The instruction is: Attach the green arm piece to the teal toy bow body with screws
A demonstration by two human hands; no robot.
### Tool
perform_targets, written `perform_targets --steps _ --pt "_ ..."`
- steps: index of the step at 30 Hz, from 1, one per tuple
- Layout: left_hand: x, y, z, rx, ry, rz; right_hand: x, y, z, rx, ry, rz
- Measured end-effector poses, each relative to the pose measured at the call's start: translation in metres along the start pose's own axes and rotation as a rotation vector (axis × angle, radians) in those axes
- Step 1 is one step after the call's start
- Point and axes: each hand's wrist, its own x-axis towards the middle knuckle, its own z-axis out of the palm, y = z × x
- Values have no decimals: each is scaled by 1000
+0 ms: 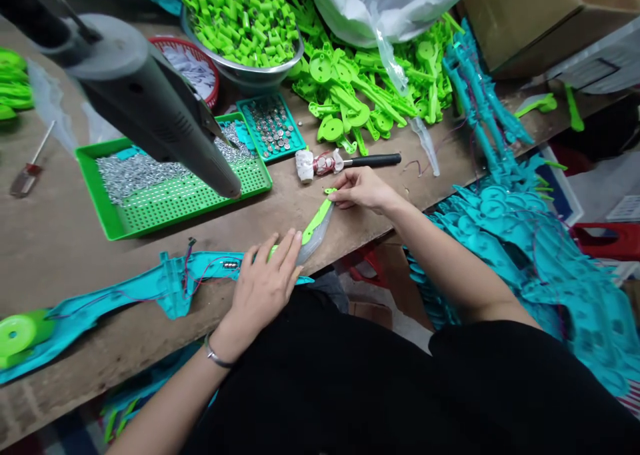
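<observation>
At the table's front edge lies a long teal plastic shell half (120,283) with thin wires and a green round part (23,335) at its left end. My left hand (267,275) lies flat over the shell's right end, fingers stretched out, partly covering a bright green plastic strip (316,223). Under that strip sits a clear translucent blade-shaped piece (317,238). My right hand (363,190) pinches the strip's upper end between thumb and fingers. Beyond it rests a hammer (350,164) with a wrapped head and black handle.
A grey electric screwdriver (160,102) hangs over a green tray (200,208) of screws. Behind are a teal tray (273,125) of small metal parts, a metal bowl (250,75) and green plastic parts (360,95). Teal shells (550,262) are piled at right.
</observation>
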Motion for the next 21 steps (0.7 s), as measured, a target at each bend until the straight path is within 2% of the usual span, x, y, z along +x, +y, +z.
perform_targets --steps 7,13,21 --pt "1 -3 -3 -75 -54 -1 3 3 -1 -8 8 -9" --pt "3 -2 -10 -52 -116 14 3 2 0 11 9 -20" --pt "1 -4 -6 -82 -83 34 1 -3 1 -29 26 1"
